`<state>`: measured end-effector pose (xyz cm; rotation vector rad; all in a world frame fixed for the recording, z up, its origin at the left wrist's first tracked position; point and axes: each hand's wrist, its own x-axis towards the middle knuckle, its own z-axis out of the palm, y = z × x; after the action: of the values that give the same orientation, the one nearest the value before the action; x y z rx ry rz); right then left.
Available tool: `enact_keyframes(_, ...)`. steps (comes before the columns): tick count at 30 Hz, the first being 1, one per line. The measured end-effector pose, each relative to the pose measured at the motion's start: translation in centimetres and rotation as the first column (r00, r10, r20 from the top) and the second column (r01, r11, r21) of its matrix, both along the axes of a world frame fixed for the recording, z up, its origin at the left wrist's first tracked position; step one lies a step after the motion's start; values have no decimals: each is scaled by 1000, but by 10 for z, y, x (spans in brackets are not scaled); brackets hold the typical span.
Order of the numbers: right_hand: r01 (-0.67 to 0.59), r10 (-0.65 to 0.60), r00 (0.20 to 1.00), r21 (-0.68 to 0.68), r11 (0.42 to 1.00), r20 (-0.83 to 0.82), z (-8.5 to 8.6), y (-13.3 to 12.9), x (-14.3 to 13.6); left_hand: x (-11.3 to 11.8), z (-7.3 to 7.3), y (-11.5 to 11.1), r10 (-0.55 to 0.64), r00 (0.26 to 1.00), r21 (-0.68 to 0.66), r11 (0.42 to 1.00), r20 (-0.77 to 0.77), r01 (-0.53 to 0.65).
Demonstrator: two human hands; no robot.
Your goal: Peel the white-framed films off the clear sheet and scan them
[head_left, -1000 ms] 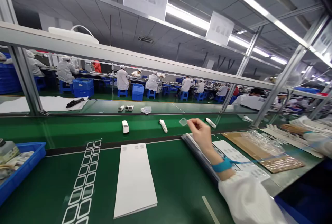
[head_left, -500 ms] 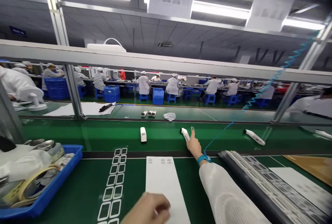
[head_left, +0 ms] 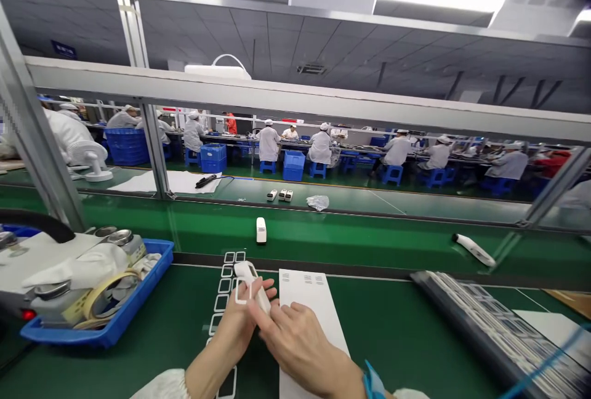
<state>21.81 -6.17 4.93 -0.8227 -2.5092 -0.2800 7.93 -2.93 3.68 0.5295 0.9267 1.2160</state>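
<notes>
Drawn back from the belt, the right hand has come in to meet the left hand, and the white device it was reaching for half a second ago is now off the belt and in the left hand. That left hand is turned palm up, its grip closed loosely round the device's body, with some fingers spread beyond it. The device lies tilted, its wider head pointing away from the person. The right hand's grip is pinched shut at the lower corner of a thin white-bordered piece, which overlaps the device from this view; whether they touch I can't tell. A blue wristband sits on the right wrist.

Both hands are above the green bench, between a column of white outlined frames and a long white sheet, partly covering each. Further left is a blue tray holding containers and a roll of tape; well off to the right is a dark holder packed with more framed pieces. On the green belt behind, one white unit stands out left of centre, and another one lies slanted at the right.
</notes>
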Motion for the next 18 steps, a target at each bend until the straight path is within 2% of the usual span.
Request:
enact_keyframes(2, -71, 42, 978, -134, 988, -206, 9, -1, -3, -6, -3, -5, 36, 999, 17, 999, 36, -36)
enact_keyframes(3, -98, 17, 935, -214, 972, -353, 15, 2, -3, -9, -4, -8, 35, 999, 41, 999, 38, -36)
enact_keyframes(5, -142, -101, 803, -354, 924, -587, 25, 13, -1, -12, -5, -16, 11, 999, 84, 996, 36, -14)
enact_keyframes(6, -161, -161, 746, -410, 898, -646, 29, 18, -1, -13, -4, -20, -5, 1000, 100, 995, 29, 2)
enact_keyframes(8, -204, -233, 690, -493, 846, -685, 34, 27, 0, -11, -3, -27, -41, 999, 107, 993, -1, 41)
enact_keyframes(10, -246, -261, 677, -547, 800, -688, 37, 31, 0, -8, -3, -32, -50, 998, 111, 992, -39, 54)
enact_keyframes(18, -280, -285, 725, -646, 710, -627, 32, 29, -5, -3, -8, -38, -117, 990, 106, 987, -76, 124)
